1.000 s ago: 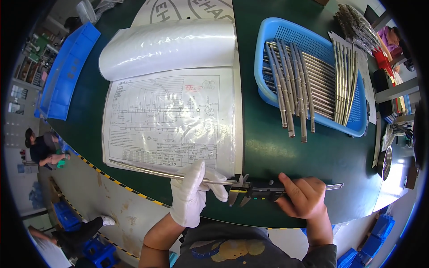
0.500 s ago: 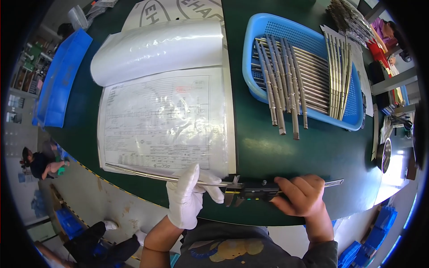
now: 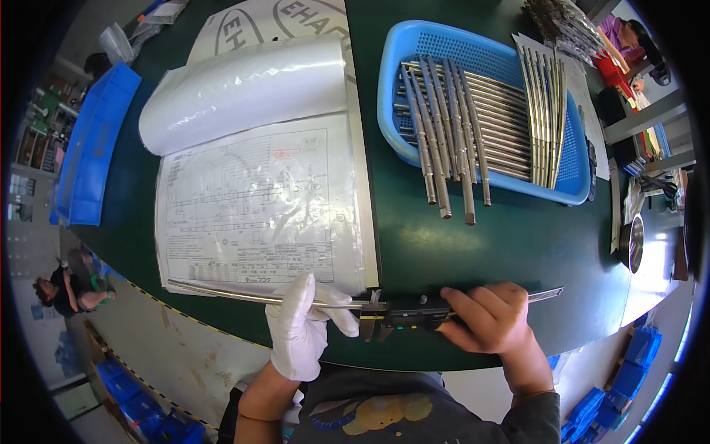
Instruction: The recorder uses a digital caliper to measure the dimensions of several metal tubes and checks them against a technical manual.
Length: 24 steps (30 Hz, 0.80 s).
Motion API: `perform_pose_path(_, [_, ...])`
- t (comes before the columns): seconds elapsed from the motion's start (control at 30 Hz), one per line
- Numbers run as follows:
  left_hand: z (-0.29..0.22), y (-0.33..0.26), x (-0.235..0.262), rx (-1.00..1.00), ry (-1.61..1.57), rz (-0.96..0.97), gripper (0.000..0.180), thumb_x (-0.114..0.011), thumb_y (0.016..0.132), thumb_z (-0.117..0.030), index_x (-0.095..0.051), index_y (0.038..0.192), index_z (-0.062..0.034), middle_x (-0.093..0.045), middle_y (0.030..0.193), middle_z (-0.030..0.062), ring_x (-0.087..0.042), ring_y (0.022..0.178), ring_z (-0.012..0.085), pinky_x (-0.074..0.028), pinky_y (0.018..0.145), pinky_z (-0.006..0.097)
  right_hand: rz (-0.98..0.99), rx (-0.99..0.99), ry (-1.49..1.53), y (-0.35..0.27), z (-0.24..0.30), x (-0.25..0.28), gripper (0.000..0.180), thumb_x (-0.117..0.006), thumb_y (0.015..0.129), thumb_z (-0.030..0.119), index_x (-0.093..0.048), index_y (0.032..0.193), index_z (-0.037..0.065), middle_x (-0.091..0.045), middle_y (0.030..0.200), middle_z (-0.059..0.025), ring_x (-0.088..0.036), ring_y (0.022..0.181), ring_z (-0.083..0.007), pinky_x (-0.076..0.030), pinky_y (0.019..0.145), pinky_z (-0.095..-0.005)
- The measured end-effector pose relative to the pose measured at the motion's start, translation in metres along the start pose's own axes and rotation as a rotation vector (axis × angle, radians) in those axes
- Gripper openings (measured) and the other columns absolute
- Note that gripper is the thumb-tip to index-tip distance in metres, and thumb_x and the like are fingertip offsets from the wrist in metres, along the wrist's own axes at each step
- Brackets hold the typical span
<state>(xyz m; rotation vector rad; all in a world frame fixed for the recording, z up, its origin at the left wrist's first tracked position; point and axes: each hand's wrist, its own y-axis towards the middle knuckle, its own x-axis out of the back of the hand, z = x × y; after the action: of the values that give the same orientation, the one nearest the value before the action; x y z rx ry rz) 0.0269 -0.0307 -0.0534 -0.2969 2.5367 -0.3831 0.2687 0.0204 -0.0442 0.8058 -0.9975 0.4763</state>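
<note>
My left hand, in a white glove, pinches a thin metal rod between thumb and fingers. Leftward, the rod reaches along the lower edge of the drawing sheet. My bare right hand is closed around a black digital caliper, its beam sticking out to the right. The caliper's jaws are at the rod's right end, by my gloved fingers; whether they press on it I cannot tell. Both hands are over the table's near edge.
On the green table, a blue perforated basket holds several metal rods, some jutting over its near rim. A long blue bin stands far left, a round metal bowl at right. A person sits beyond the table's left side.
My head view has shifted slightly, so the basket and papers appear further left. Both hands keep hold of the rod and caliper. Someone's legs at the lower left have mostly gone from view.
</note>
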Motion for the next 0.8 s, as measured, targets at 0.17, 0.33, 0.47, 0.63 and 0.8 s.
perform_pose_path(0.17, [0.004,0.000,0.003,0.064,0.011,-0.034,0.044,-0.040,0.096,-0.030,-0.061,0.078,0.0040,-0.060,0.066,0.0149,-0.058,0.055,0.0214,-0.048,0.059,0.031,0.007,0.018,-0.001,-0.002,-0.002,-0.003,0.032,-0.069,0.068,0.026,-0.065,0.091,0.003,-0.048,0.057,0.0008,-0.048,0.043,-0.0131,-0.038,0.041,-0.0264])
perform_pose_path(0.33, [-0.002,-0.005,-0.008,-0.012,0.106,-0.112,0.041,-0.040,0.095,-0.032,-0.056,0.074,0.0000,-0.057,0.066,0.0142,-0.053,0.048,0.0215,-0.048,0.053,0.033,-0.054,0.031,-0.045,0.001,0.001,0.004,0.031,-0.068,0.071,0.029,-0.066,0.088,0.003,-0.047,0.054,-0.0001,-0.047,0.042,-0.0141,-0.038,0.040,-0.0270])
perform_pose_path(0.47, [-0.006,0.000,-0.005,0.034,0.160,-0.157,0.046,-0.041,0.095,-0.035,-0.053,0.064,-0.0022,-0.051,0.053,0.0100,-0.048,0.042,0.0177,-0.044,0.047,0.029,-0.080,0.046,-0.061,0.004,-0.003,0.001,0.031,-0.068,0.071,0.030,-0.066,0.087,0.003,-0.048,0.054,0.0001,-0.047,0.042,-0.0138,-0.037,0.040,-0.0267])
perform_pose_path(0.63, [-0.029,-0.003,0.018,-0.091,0.501,-0.175,0.044,-0.043,0.095,-0.032,-0.052,0.061,-0.0048,-0.048,0.052,0.0029,-0.042,0.044,0.0072,-0.033,0.043,0.021,-0.145,0.084,0.038,0.002,-0.006,-0.006,0.032,-0.070,0.069,0.029,-0.066,0.088,0.004,-0.046,0.054,0.0016,-0.047,0.041,-0.0126,-0.036,0.038,-0.0258])
perform_pose_path(0.8, [-0.067,0.018,-0.013,-0.340,0.683,-0.284,0.036,-0.047,0.094,-0.021,-0.054,0.064,-0.0028,-0.054,0.059,0.0044,-0.041,0.047,0.0058,-0.031,0.044,0.020,-0.187,0.087,0.032,-0.006,-0.007,0.002,0.033,-0.071,0.068,0.029,-0.066,0.090,0.006,-0.045,0.055,0.0025,-0.048,0.042,-0.0117,-0.036,0.038,-0.0249])
